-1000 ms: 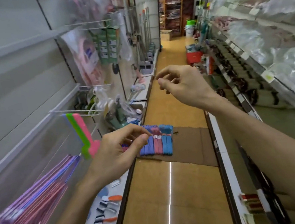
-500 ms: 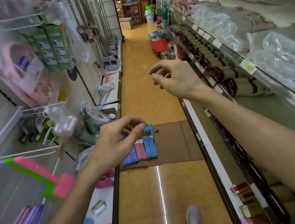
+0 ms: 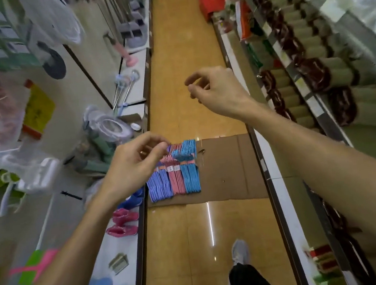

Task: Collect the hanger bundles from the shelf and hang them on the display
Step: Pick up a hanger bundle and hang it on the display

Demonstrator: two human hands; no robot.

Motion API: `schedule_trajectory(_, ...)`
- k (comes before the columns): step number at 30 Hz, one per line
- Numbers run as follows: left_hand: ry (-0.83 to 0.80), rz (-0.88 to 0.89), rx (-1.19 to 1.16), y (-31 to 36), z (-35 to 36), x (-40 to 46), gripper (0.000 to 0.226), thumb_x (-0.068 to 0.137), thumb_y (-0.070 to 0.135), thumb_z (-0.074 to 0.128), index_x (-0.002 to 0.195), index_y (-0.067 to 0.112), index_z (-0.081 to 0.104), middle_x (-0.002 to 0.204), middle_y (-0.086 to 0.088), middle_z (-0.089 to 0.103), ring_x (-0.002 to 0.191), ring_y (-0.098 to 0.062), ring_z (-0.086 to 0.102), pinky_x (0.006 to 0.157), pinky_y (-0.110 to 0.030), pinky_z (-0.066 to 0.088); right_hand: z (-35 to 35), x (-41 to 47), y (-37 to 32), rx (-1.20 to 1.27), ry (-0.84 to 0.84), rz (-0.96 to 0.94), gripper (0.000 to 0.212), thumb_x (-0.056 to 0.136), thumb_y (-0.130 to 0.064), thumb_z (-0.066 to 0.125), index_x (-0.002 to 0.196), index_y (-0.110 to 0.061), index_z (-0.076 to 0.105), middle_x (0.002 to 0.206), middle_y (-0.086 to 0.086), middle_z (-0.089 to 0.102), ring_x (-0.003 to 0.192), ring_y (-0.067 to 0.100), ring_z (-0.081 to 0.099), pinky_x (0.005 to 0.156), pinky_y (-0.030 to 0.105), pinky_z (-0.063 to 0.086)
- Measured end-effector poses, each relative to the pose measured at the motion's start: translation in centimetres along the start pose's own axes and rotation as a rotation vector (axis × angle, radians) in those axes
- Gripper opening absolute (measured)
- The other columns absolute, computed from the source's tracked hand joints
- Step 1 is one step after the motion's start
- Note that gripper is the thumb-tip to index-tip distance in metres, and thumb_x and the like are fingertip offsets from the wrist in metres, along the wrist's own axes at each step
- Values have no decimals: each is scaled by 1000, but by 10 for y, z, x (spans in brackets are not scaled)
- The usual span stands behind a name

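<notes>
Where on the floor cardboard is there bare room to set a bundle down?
The flattened brown cardboard sheet is bare right of the purple, pink and blue hanger bundles, up to the right shelf base. Its left end is crowded.

Hanger bundles (image 3: 173, 169) side by side on cardboard sheet (image 3: 227, 168), mid-aisle floor. Shelving left (image 3: 131, 230) and right (image 3: 278, 179).

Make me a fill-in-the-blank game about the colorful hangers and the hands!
1. The hanger bundles lie on a flat sheet of ____.
2. The blue bundle lies next to the ____ one.
3. The left hand and right hand hold ____.
4. One gray ____ steps on the floor.

Missing words: cardboard; pink; nothing; shoe
</notes>
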State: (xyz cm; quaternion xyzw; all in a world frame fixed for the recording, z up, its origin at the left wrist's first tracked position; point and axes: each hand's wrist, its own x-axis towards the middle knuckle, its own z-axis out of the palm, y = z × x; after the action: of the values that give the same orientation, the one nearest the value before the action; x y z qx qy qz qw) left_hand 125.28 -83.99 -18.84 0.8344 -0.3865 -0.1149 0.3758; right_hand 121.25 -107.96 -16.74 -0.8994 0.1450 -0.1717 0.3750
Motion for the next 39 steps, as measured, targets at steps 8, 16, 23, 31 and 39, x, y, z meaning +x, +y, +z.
schedule_trajectory(8,-30,-229,-137,-105,47,98,12,98,19,58,102,17,69,89,5,73,82,-10,70,75,-33,58,75,86,92,20,-116,178,26,99,-24,56,122,-19,66,97,-6,68,89,9,66,86,42,58)
schedule_trajectory(16,2,-440,-446,-266,138,179,17,101,18,53,109,12,66,97,-10,69,76,-15,70,72,-34,61,192,116,216,22,-176,395,29,101,-23,54,129,-17,60,115,0,64,98,12,64,86,32,57)
schedule_trajectory(23,-74,-505,-465,-409,234,203,13,101,18,54,105,20,65,95,-5,70,82,-20,70,71,-35,60,317,108,342,32,-154,505,27,102,-21,53,128,-15,59,105,-7,61,90,6,62,71,15,47)
schedule_trajectory(31,102,-593,-483,-548,375,210,11,101,18,54,110,23,59,99,-4,64,83,-22,69,74,-38,59,456,74,504,41,-218,600,25,100,-20,52,123,-19,61,96,-13,59,92,7,61,80,26,53)
schedule_trajectory(39,277,-422,-276,-643,468,250,22,98,22,56,120,21,55,105,7,54,94,-11,56,92,-44,51,549,60,620,63,-267,681,28,99,-24,54,125,-18,62,107,-4,66,99,14,64,91,37,55)
